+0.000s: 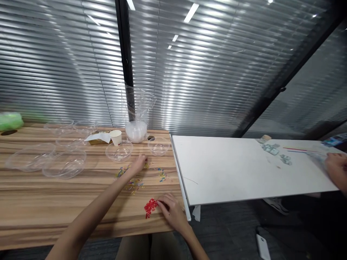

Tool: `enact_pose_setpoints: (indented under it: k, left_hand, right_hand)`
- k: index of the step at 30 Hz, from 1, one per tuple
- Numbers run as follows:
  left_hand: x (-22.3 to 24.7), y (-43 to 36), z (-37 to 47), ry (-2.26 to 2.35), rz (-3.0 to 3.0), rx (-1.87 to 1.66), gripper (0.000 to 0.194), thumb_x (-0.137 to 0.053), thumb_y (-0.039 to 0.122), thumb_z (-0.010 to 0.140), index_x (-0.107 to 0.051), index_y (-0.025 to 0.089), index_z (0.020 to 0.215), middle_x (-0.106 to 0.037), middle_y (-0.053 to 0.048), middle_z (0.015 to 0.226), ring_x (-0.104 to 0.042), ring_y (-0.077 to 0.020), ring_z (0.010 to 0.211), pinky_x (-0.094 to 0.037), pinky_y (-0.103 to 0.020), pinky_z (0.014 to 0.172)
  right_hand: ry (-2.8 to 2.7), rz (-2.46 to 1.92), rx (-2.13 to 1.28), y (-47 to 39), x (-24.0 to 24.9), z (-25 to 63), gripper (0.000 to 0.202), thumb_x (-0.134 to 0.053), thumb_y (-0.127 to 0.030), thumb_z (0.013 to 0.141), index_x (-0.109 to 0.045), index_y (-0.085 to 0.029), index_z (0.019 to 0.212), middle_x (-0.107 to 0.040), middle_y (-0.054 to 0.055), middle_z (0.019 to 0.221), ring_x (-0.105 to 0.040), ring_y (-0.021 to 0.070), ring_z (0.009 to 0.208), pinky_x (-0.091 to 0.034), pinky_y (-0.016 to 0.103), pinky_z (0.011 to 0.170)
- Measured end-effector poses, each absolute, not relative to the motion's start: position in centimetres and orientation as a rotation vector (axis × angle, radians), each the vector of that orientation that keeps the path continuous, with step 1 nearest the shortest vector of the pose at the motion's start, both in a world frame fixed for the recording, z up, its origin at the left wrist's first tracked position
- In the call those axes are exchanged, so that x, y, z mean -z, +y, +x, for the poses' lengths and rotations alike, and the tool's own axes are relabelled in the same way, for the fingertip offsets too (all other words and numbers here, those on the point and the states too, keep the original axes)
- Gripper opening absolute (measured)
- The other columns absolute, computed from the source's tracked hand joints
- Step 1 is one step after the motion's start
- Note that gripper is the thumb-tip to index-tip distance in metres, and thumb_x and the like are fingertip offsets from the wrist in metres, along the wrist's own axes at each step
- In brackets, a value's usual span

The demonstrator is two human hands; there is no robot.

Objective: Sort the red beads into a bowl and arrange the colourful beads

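On the wood-grain table, my left hand (138,163) reaches forward over a scatter of small yellow and blue pieces (133,185). Its fingers are bent together, and what they hold, if anything, is too small to make out. Close to the near edge, my right hand (172,210) has thumb and forefinger pinched at the right side of a pile of small red pieces (150,206). Whether a piece sits between those fingertips is hidden. A smaller group of blue and yellow pieces (162,174) lies to the right of my left hand.
Several clear plastic bowls (65,164) stand at left and back. A paper cup (116,137), a white paper sheet (98,137) and a bag-topped white bowl (136,131) are behind. Right of a seam, a white table (222,169) holds small items near another person's hand (337,168).
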State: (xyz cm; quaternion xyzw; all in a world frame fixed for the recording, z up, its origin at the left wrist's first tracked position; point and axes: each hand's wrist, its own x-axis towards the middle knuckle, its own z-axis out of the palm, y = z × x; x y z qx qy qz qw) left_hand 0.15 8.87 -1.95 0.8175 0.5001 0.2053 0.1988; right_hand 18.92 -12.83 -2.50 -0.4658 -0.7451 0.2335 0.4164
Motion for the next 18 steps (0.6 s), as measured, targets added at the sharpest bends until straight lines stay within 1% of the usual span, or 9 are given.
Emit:
enact_pose_setpoints:
  k: [4,8,10,12,15,18]
  left_hand:
    - [0.8,8.9,0.6,1.435,2.313,-0.571,0.018,-0.043,0.000,0.072,-0.052,0.015,0.070,-0.058,-0.007,0.078,-0.054,-0.0198,0.075,-0.042,-0.031,0.076]
    - [-0.7,6.8,1.0,1.417,2.318,-0.688,0.017,-0.040,0.004,0.080,-0.052,0.016,0.078,-0.059,-0.008,0.085,-0.054,-0.0206,0.080,-0.042,-0.031,0.077]
    - [-0.9,4.2,1.0,1.397,2.304,-0.744,0.018,-0.036,0.007,0.084,-0.052,0.016,0.080,-0.059,-0.007,0.084,-0.055,-0.0199,0.079,-0.043,-0.030,0.075]
    - [-0.4,0.7,0.6,1.324,2.308,-0.767,0.019,-0.036,0.008,0.085,-0.052,0.017,0.080,-0.060,-0.005,0.081,-0.056,-0.0184,0.078,-0.044,-0.028,0.073]
    - [1.4,-4.9,-0.5,1.085,2.290,-0.853,0.019,-0.039,0.014,0.090,-0.055,0.018,0.081,-0.060,-0.005,0.080,-0.056,-0.0185,0.076,-0.044,-0.028,0.072]
    - [3.2,-8.7,-1.7,1.064,2.234,-0.844,0.021,-0.041,0.017,0.092,-0.059,0.019,0.082,-0.062,-0.005,0.080,-0.058,-0.0194,0.079,-0.046,-0.029,0.075]
  right_hand:
    - [-1.853,-1.178,-0.592,-12.7,2.4,18.9,0.023,-0.046,-0.026,0.097,-0.067,-0.018,0.091,-0.066,0.005,0.084,-0.059,0.0187,0.081,-0.046,0.031,0.076]
    - [-1.843,-1.199,-0.593,-12.8,2.5,18.9,0.025,-0.046,-0.028,0.097,-0.067,-0.018,0.088,-0.066,0.005,0.082,-0.058,0.0187,0.080,-0.045,0.031,0.076]
    - [-1.841,-1.205,-0.596,-12.9,2.6,18.8,0.026,-0.046,-0.029,0.097,-0.067,-0.018,0.088,-0.066,0.005,0.082,-0.059,0.0189,0.081,-0.046,0.031,0.076]
    - [-1.819,-1.211,-0.621,-12.9,2.8,18.9,0.026,-0.046,-0.029,0.097,-0.068,-0.017,0.088,-0.067,0.006,0.083,-0.060,0.0188,0.081,-0.047,0.030,0.074]
    - [-1.762,-1.231,-0.641,-12.0,2.3,19.5,0.027,-0.046,-0.030,0.096,-0.069,-0.016,0.091,-0.070,0.007,0.086,-0.064,0.0192,0.080,-0.049,0.030,0.072]
    - [-1.735,-1.249,-0.569,-9.3,0.4,20.6,0.026,-0.048,-0.031,0.094,-0.070,-0.016,0.097,-0.070,0.009,0.095,-0.065,0.0207,0.085,-0.051,0.030,0.073]
